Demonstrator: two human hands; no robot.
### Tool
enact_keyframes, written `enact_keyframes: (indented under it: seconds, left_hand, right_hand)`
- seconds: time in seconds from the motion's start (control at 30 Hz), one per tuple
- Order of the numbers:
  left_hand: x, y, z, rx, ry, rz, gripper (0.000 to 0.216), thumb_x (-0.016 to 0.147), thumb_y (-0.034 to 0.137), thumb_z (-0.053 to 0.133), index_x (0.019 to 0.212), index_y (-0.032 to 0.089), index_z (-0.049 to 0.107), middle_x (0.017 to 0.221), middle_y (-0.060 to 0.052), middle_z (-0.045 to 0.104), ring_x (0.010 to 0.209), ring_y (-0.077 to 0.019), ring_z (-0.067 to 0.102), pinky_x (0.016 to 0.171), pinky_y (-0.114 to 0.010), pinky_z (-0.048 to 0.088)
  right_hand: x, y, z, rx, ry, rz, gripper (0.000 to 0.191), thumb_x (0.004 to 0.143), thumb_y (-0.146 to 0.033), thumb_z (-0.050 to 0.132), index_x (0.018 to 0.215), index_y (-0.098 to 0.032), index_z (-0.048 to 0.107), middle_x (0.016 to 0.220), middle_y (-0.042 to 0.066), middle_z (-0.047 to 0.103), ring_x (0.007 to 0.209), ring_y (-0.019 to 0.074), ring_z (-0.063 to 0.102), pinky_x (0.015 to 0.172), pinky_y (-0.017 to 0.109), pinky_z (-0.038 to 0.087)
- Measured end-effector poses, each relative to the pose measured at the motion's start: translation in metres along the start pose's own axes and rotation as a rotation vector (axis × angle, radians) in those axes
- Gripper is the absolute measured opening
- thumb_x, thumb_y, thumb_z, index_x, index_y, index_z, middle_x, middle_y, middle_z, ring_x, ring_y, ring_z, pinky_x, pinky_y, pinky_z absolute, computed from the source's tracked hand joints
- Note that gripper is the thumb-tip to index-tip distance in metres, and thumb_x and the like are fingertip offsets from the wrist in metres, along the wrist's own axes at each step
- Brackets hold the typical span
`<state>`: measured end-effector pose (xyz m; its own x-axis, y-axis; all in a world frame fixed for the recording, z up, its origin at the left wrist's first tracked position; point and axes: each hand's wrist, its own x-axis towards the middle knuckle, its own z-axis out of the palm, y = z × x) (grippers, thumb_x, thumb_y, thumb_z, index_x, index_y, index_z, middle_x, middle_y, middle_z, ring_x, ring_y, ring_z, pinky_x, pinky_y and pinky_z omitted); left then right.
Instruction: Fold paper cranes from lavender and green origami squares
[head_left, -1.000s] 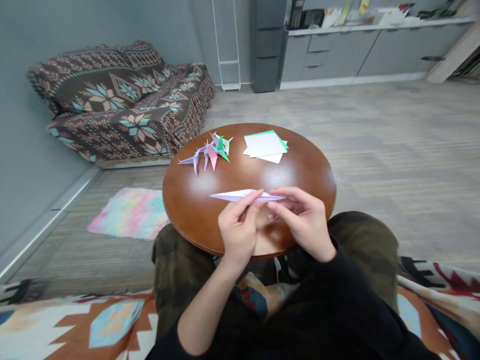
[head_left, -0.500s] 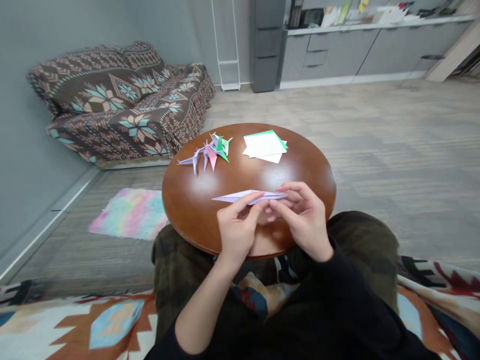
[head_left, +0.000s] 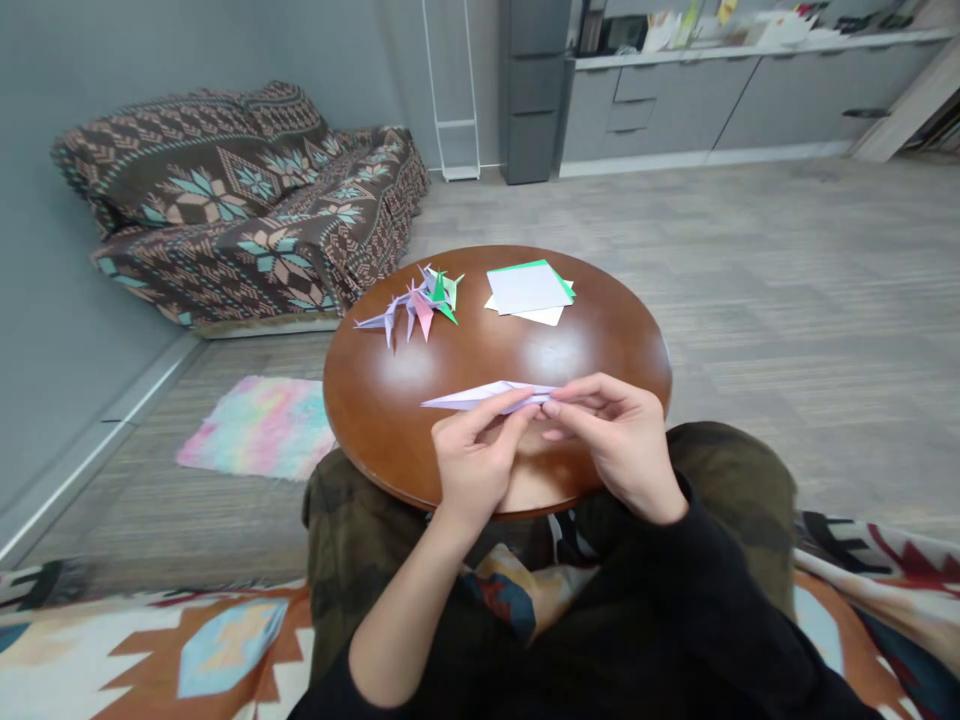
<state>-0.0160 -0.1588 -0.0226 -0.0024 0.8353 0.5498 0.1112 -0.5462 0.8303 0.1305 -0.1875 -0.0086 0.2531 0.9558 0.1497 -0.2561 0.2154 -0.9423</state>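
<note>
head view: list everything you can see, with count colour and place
folded paper: 1, pale lilac, long and pointed, pinched between both hands over the near part of the table
paper figures: several, lilac, pink and green, far left of the table
paper sheets: small stack, white on top with green and cream below, far side of the table
table: 1, brown, round, centre
sofa: 1, brown patterned cover, by the left wall
mat: 1, pastel, floor left of the table
cabinets: grey, far wall
blanket: 1, orange, white and blue pattern, foreground
left hand: pinching the paper
right hand: pinching the paper's right end
</note>
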Motion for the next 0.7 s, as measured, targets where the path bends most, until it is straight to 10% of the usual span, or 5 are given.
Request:
enact_keyframes:
  seconds: [0.7]
  left_hand:
    - [0.0007, 0.0084, 0.0026, -0.068, 0.045, -0.064, 0.009, 0.079, 0.024, 0.082, 0.088, 0.024, 0.084, 0.085, -0.002, 0.082, 0.077, -0.0183, 0.077, 0.075, -0.027, 0.063]
  right_hand:
    - [-0.0041, -0.0038, 0.0023, 0.11, 0.005, 0.023, 0.021, 0.072, -0.023, 0.09, 0.079, -0.018, 0.071, 0.071, 0.002, 0.079, 0.064, 0.019, 0.079, 0.064, 0.028, 0.069]
